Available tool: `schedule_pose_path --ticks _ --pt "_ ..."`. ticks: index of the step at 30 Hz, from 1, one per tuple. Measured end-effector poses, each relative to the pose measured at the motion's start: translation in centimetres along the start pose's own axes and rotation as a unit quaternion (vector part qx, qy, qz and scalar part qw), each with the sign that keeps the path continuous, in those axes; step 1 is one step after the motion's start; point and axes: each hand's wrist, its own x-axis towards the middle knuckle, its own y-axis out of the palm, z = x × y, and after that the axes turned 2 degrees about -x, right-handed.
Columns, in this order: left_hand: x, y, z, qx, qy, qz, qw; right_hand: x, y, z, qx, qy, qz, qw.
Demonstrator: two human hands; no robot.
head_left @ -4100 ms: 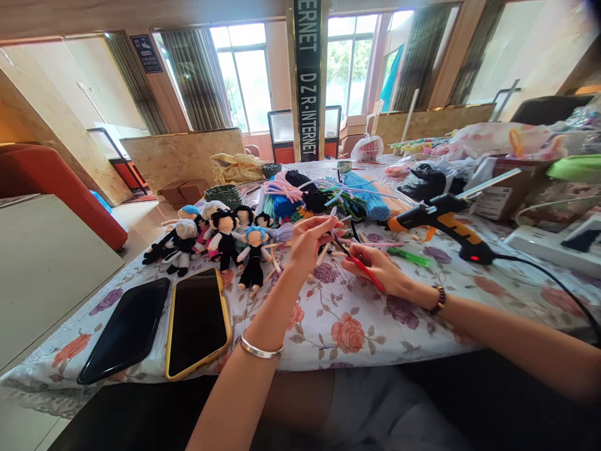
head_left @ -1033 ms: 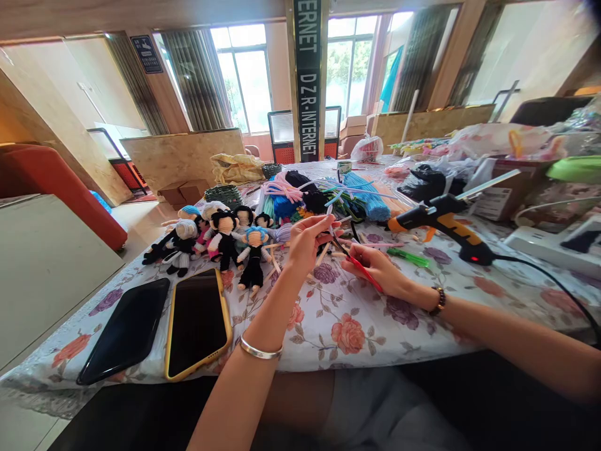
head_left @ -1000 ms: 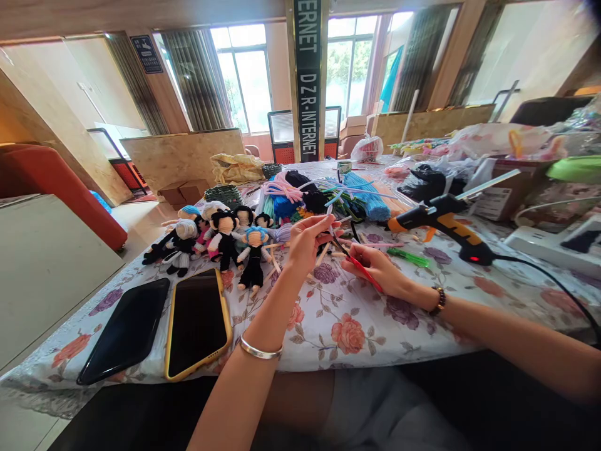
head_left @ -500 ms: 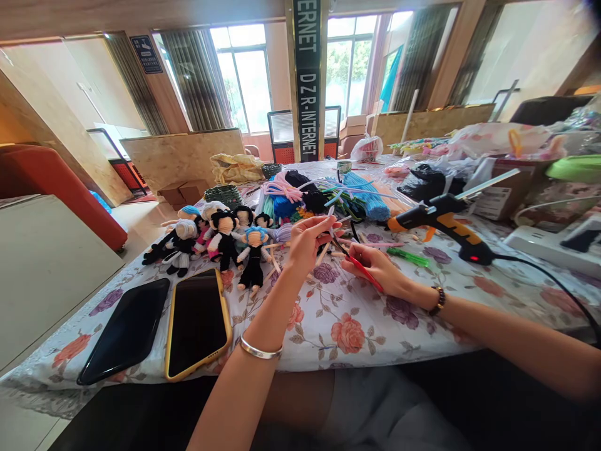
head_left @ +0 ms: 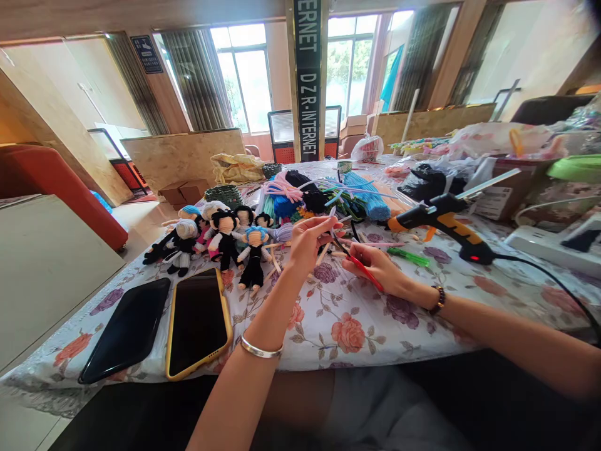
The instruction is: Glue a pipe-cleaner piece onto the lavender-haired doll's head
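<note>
While my left hand (head_left: 307, 241) is raised above the table, its fingers pinch a small pale piece that I cannot make out clearly; my right hand (head_left: 375, 266) sits just beside it, lower, closed around a red-handled tool (head_left: 364, 270) whose tip points up toward the left fingers; beyond them lies a heap of coloured pipe cleaners (head_left: 323, 194); to the right a glue gun (head_left: 441, 222) stands on the flowered tablecloth (head_left: 347, 326); to the left a row of small dolls (head_left: 220, 241) lies, and nearer me two phones (head_left: 197, 322) rest side by side.
</note>
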Motion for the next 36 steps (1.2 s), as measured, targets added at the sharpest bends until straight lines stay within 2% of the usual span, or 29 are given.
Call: schedule_pose_path --ticks 36 --pt "0.0 -0.08 0.15 0.003 0.001 0.005 1.0 -0.04 0.08 -0.12 -0.012 0.001 -0.007 1.0"
